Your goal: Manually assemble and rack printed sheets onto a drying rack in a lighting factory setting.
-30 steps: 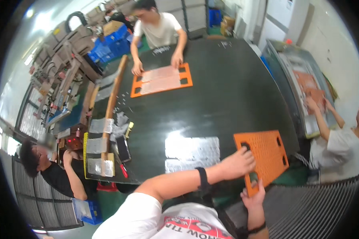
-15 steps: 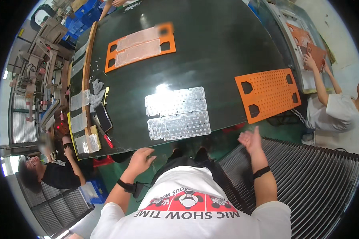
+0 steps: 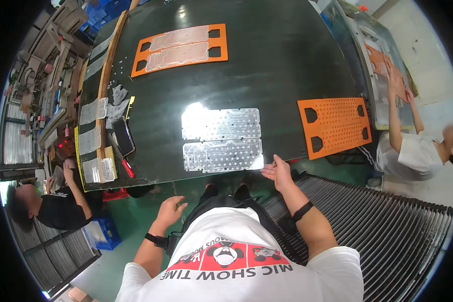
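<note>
Two clear, patterned plastic sheets with dotted circuit-like traces lie on the dark tabletop before me, the far sheet (image 3: 236,123) and the near sheet (image 3: 221,156), one just beyond the other. My right hand (image 3: 279,173) has reached the table's near edge, its fingers stretched toward the near sheet's lower right corner; whether they touch it I cannot tell. Nothing is in that hand. My left hand (image 3: 171,210) hangs in front of the table edge, fingers loosely curved and apart, with nothing in it.
An orange perforated board (image 3: 334,126) lies at the right. Farther back, another orange board (image 3: 141,68) carries two clear sheets. A wooden strip (image 3: 105,75), phone (image 3: 123,137) and red-handled tool (image 3: 128,168) sit left. Ribbed black racks (image 3: 367,221) stand right; co-workers are at both sides.
My right hand has moved left to the near sheet's corner. My left hand has dropped slightly lower. The view has shifted a little, and the sheets lie in the same place.
</note>
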A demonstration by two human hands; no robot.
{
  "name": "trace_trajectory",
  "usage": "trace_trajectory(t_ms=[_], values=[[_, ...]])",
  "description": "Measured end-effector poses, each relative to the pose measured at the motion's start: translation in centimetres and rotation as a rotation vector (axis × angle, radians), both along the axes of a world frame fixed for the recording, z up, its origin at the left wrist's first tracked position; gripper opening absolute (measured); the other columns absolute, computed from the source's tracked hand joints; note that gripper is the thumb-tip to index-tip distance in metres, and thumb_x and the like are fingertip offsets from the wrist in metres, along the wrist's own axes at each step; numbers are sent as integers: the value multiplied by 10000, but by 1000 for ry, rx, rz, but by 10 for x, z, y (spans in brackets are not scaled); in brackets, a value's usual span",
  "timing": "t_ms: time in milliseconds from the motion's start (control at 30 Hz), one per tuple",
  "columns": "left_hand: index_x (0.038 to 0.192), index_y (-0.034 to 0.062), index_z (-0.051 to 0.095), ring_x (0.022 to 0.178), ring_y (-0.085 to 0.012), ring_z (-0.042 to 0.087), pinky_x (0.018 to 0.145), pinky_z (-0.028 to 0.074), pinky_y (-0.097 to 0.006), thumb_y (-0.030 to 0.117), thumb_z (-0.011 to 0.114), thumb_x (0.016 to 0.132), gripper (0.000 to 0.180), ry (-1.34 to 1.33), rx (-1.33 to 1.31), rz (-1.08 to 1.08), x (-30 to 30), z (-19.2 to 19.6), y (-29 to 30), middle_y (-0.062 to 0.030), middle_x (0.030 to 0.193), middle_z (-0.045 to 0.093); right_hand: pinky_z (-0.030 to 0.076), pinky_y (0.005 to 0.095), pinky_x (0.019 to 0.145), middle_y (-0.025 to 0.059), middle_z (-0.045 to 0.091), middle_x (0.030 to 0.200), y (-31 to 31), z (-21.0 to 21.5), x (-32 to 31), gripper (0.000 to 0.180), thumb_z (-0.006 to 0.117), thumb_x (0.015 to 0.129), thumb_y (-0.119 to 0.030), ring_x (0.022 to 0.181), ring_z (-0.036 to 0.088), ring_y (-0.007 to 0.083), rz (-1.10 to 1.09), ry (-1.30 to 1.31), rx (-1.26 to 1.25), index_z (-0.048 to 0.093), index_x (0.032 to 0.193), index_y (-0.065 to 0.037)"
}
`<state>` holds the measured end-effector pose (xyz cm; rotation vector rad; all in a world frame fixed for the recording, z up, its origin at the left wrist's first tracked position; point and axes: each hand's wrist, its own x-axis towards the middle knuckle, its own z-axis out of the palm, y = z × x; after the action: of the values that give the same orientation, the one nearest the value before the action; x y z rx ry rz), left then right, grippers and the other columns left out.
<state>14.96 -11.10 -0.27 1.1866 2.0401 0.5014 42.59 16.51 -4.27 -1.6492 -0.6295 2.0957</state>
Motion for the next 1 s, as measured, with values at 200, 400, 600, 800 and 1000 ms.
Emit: trace_trajectory(t_ms=[200,400,600,800,1000], values=[[997,-24,614,929,-338,595,808,472,-371,174,639,775,298,-41,-53,47,-2,-1,-6,-189,992,625,537,327,618,168,595,828,16,-1,-11,306,523,879,-329,706,626,226,67,-36,144,455,842,-33],[993,-22,616,923,-335,596,804,472,-368,177,631,783,289,-10,-67,54,-5,0,-14,-184,995,624,515,269,554,111,605,817,33,-7,-22,322,556,871,-230,648,608,157,240,-86,295,528,1035,45],[995,-24,614,913,-335,596,796,473,-369,186,628,789,294,-22,-74,89,-3,-2,-21,-183,984,626,471,212,491,41,576,690,35,-6,-28,254,558,876,-157,550,543,87,449,-184,376,603,987,67],[1009,-21,614,939,-335,589,817,465,-373,207,624,798,311,-17,-94,93,8,-3,-23,-185,1003,622,457,236,486,58,607,693,29,-4,-17,217,546,870,-129,555,556,97,455,-213,429,622,909,71],[1028,-14,614,956,-337,585,830,462,-376,226,607,813,323,-39,-177,105,27,2,-17,-191,1023,617,449,233,491,48,602,676,35,-3,24,209,552,869,-132,548,550,89,471,-273,516,623,903,62]])
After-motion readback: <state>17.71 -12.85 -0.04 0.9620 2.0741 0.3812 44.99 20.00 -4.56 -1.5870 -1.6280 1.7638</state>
